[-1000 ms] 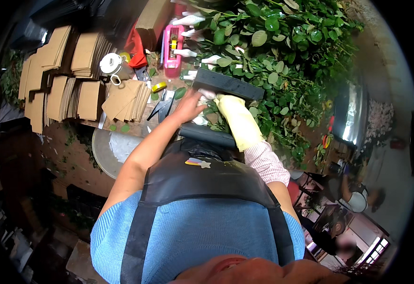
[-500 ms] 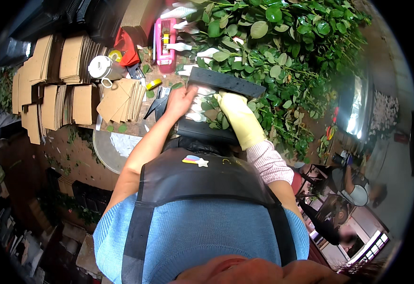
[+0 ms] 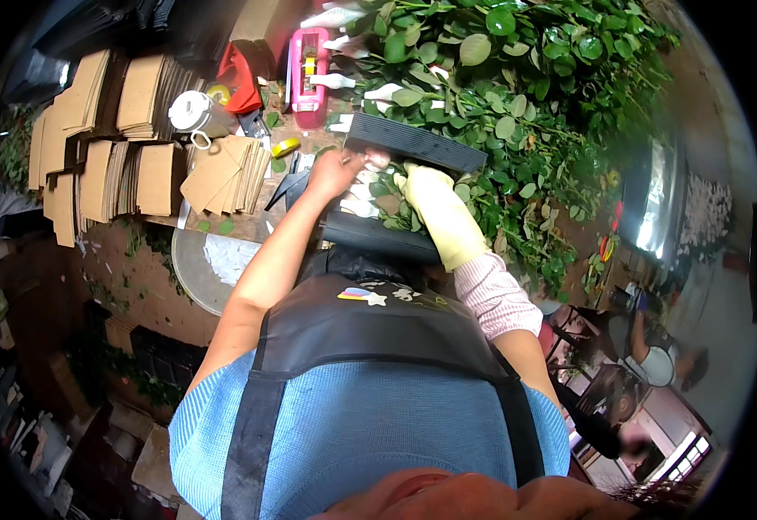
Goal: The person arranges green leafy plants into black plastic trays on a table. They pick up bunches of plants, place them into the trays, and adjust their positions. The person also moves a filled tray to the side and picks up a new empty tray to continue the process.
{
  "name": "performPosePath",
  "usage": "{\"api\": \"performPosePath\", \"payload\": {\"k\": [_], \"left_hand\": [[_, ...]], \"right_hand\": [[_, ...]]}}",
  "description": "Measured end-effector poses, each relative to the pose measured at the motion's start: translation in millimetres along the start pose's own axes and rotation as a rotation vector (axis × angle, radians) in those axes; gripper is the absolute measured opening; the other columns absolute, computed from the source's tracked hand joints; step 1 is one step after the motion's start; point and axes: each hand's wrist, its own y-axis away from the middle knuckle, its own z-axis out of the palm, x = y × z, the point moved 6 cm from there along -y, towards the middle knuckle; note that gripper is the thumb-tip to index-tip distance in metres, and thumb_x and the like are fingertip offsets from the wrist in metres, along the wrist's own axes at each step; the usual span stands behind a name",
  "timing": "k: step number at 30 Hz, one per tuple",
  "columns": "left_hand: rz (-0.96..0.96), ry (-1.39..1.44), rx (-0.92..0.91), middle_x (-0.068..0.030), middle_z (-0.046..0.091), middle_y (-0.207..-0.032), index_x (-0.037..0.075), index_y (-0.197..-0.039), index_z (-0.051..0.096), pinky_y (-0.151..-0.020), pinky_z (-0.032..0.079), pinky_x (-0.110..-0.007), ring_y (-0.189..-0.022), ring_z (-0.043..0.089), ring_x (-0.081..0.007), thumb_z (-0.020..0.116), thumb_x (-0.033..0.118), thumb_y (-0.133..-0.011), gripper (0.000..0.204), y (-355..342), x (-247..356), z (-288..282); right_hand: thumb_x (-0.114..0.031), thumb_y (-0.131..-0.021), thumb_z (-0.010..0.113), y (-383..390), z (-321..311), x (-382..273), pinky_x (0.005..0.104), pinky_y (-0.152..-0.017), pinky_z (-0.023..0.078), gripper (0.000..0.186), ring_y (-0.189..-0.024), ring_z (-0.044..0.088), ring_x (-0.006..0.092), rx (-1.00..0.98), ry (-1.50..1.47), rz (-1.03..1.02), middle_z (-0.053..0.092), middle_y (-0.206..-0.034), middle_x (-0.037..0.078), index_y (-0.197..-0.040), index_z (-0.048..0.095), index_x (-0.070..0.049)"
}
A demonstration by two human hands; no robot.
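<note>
My bare left hand [image 3: 335, 173] is at the head end of a bunch of roses, its fingers closed at a pale pinkish flower head [image 3: 378, 159]. White-sleeved flower heads [image 3: 359, 208] lie just below its fingertips. My right hand [image 3: 429, 189], in a yellow rubber glove, is closed around the leafy stems [image 3: 389, 204] of that bunch; its fingertips are partly hidden among leaves. A black corrugated sheet [image 3: 417, 144] stands along the far side of the bunch. Another black corrugated panel [image 3: 383, 238] runs along the near side, against my apron.
Leafy rose stems [image 3: 526, 113] heap across the right of the table. At left are stacks of brown cardboard [image 3: 158, 178], a white lidded cup [image 3: 195, 114], a yellow tape roll [image 3: 286, 146], black-handled scissors [image 3: 288, 189] and a pink tape dispenser [image 3: 309, 95]. A person [image 3: 656, 364] sits far right.
My left hand's fingers have moved slightly right, and a pinkish flower head now shows at their tips. The far black sheet has shifted slightly up. My right hand stays at the stems.
</note>
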Motion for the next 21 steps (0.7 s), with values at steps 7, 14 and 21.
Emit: {"api": "performPosePath", "payload": {"k": [7, 14, 21], "left_hand": [[-0.056, 0.763, 0.517, -0.0015, 0.063, -0.069, 0.001, -0.081, 0.068, -0.065, 0.047, -0.03, -0.066, 0.056, -0.0117, 0.065, 0.011, -0.09, 0.014, 18.2, -38.5, -15.2], [0.112, 0.089, 0.062, -0.0111, 0.068, -0.076, 0.004, -0.085, 0.058, -0.069, 0.051, -0.039, -0.072, 0.067, -0.0286, 0.069, 0.027, -0.087, 0.026, 30.8, -10.8, -55.0], [0.119, -0.112, 0.029, -0.0166, 0.074, -0.096, 0.006, -0.109, 0.073, -0.083, 0.054, -0.045, -0.088, 0.07, -0.038, 0.059, 0.041, -0.098, 0.039, 26.4, -3.4, -16.4]], "right_hand": [[-0.049, -0.1, 0.054, -10.2, 6.6, 5.5, 0.0458, -0.097, 0.05, 0.048, -0.113, 0.067, 0.0326, 0.006, 0.023, 0.046, 0.071, -0.119, 0.014, -0.135, 0.06, -0.016], [-0.043, -0.096, 0.066, 2.2, 2.0, 11.6, 0.0427, -0.085, 0.052, 0.052, -0.094, 0.07, 0.0325, -0.086, -0.215, -0.146, 0.073, -0.099, 0.015, -0.134, 0.058, -0.009], [-0.037, -0.091, 0.073, 3.4, 18.3, 2.3, 0.0412, -0.083, 0.054, 0.059, -0.094, 0.071, 0.0317, 0.149, 0.106, -0.09, 0.073, -0.099, 0.014, -0.139, 0.054, -0.008]]}}
